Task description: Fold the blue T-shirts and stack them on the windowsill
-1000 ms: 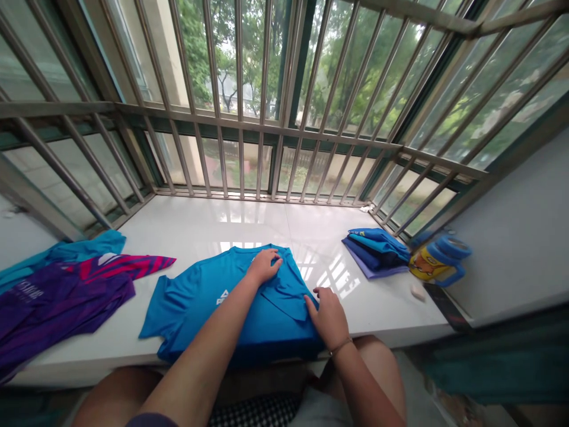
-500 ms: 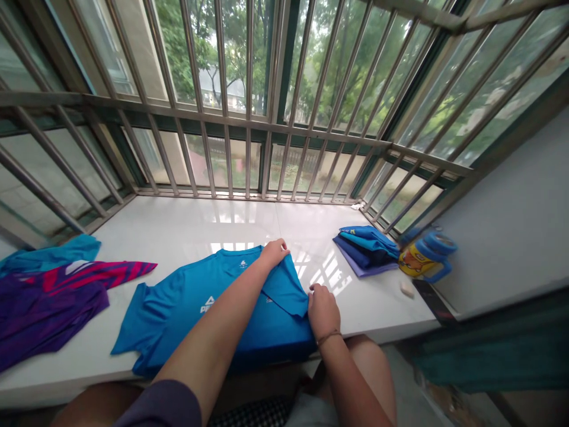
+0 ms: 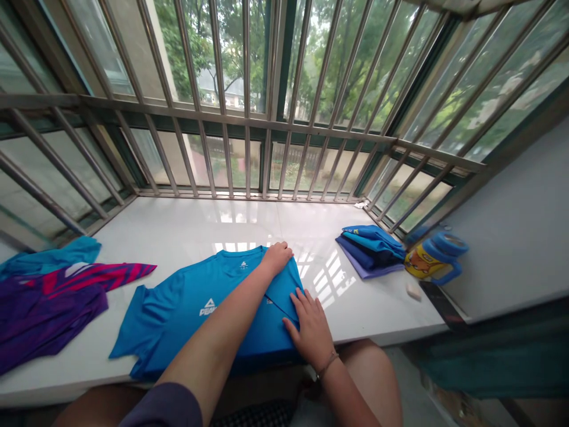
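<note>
A blue T-shirt (image 3: 186, 296) with a white chest logo lies spread on the white ledge, its right side folded inward over the body. My left hand (image 3: 278, 258) is at the top of that fold near the collar, its fingers bent and closed on the fabric. Lower down, my right hand (image 3: 311, 326) rests flat on the folded sleeve part with fingers apart. My left forearm crosses over the shirt and covers part of its front. The shirt's bottom hangs past the ledge's near edge.
A purple and pink garment (image 3: 57, 302) and a teal garment (image 3: 66, 252) lie at the left. Folded clothes (image 3: 371, 252) are stacked at the right, beside a blue and yellow jug (image 3: 433, 258), a small pale block (image 3: 413, 290) and a dark phone-like object (image 3: 442, 302). Metal bars (image 3: 267, 160) stand behind.
My right hand has shifted left from the fold's outer edge onto the fabric, its fingers now spread. The folded sleeve lies further in. My left hand has stayed near the collar.
</note>
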Demonstrator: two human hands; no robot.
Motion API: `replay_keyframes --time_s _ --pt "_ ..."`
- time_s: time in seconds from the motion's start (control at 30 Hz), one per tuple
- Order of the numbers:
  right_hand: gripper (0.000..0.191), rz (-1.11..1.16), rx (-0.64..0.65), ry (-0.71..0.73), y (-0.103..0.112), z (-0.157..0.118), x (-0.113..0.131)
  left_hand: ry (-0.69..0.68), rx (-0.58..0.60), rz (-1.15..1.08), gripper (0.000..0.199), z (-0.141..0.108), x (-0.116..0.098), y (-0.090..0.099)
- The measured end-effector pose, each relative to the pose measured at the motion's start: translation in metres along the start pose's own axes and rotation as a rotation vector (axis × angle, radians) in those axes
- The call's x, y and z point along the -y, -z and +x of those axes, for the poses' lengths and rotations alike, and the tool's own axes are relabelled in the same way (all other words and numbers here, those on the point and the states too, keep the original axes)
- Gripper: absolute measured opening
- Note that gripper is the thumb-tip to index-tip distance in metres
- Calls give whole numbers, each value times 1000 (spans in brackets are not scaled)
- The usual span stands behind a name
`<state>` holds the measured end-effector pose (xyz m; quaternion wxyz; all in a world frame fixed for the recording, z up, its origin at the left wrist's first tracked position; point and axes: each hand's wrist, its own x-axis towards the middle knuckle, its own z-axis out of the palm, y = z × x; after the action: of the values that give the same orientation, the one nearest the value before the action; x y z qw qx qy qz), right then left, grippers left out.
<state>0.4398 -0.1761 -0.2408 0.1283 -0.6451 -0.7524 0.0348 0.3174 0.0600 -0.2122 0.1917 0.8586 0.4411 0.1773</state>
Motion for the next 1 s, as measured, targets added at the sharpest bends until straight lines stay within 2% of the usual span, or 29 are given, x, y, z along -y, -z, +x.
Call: replay_keyframes --time_s 0.07,0.13,0.23,0.3,0.37,0.47,0.5,0.57,0.6,0.67,0.77,0.8,0.87,0.93,1.0 --pt "71 -6 54 6 0 1 -1 17 -23 20 27 -8 -13 1" --pt "72 -17 81 2 1 2 -2 34 -64 34 36 -26 -22 5" --pt "70 -23 84 6 0 5 -4 49 -172 -81 40 -80 -18 21" --pt "70 -25 78 8 -2 5 -5 126 -248 -239 39 -133 2 41" --pt "70 -31 74 4 -3 5 -5 310 -344 -265 40 -195 34 69" --pt "71 -44 71 -1 -4 5 -6 686 -529 64 39 -287 90 112" --pt "70 -48 70 -2 -5 5 -6 802 -538 186 39 -312 107 123" --pt "70 -55 64 0 -6 5 -7 995 -452 334 45 -348 134 140" --pt "70 -57 58 2 -7 5 -7 1061 -392 373 49 -358 143 146" --pt "69 -61 50 7 -7 6 -7 1107 -271 372 50 -364 153 153" --pt "69 -65 53 2 -7 7 -6 1040 -163 280 31 -346 150 159" --pt "69 -64 55 0 -6 7 -6 1032 -158 257 30 -338 145 161" --pt "69 -62 55 1 -5 7 -5 1024 -234 269 34 -322 126 160" --pt "68 -63 48 6 -3 7 -5 872 -343 309 37 -314 99 153" --pt "67 -73 42 11 -3 7 -5 503 -354 295 32 -315 70 137"
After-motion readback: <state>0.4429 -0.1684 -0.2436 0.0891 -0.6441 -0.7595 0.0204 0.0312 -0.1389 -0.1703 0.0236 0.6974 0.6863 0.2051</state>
